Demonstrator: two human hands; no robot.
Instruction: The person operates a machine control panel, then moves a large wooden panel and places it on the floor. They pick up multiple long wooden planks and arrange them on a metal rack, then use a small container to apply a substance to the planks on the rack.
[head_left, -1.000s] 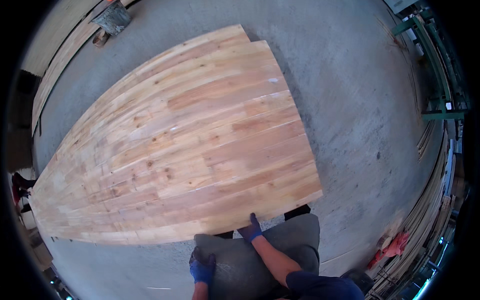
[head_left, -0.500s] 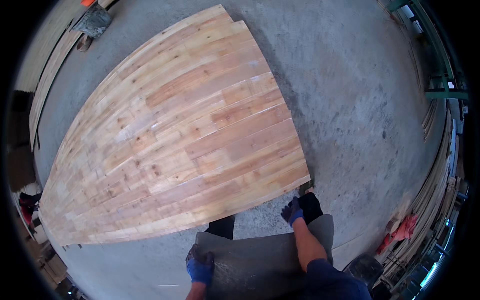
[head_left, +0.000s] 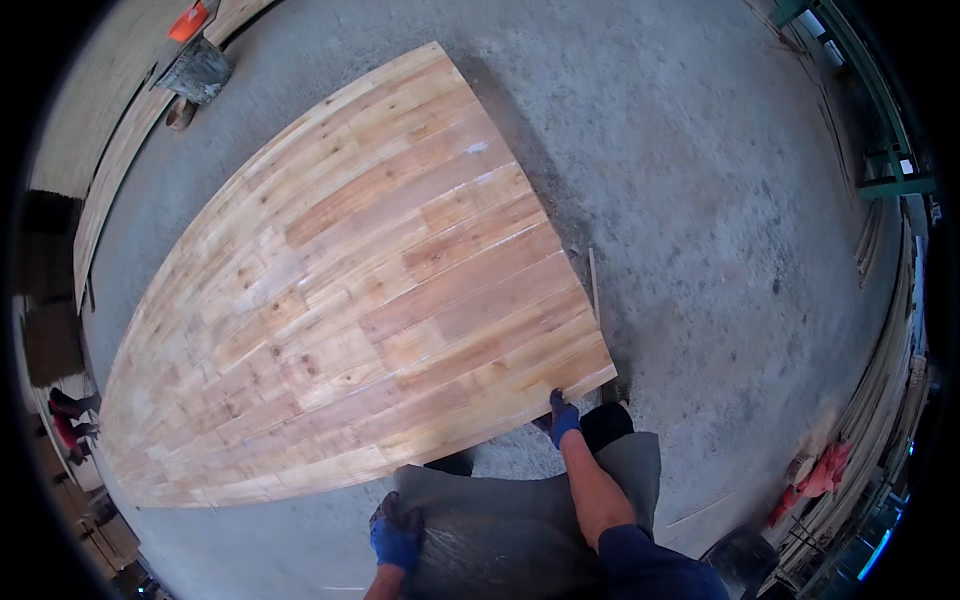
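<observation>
Wooden panel [head_left: 360, 290] edge under right-hand fingers [head_left: 562, 415]

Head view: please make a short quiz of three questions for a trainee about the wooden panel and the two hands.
1. True or false: the right hand touches the near edge of the wooden panel.
2. What colour are the gloves? A) blue B) yellow C) white
3. What does the left hand rest on?

Key:
1. True, close to the panel's right corner.
2. A.
3. The grey apron at the person's front, apart from the panel.
</observation>
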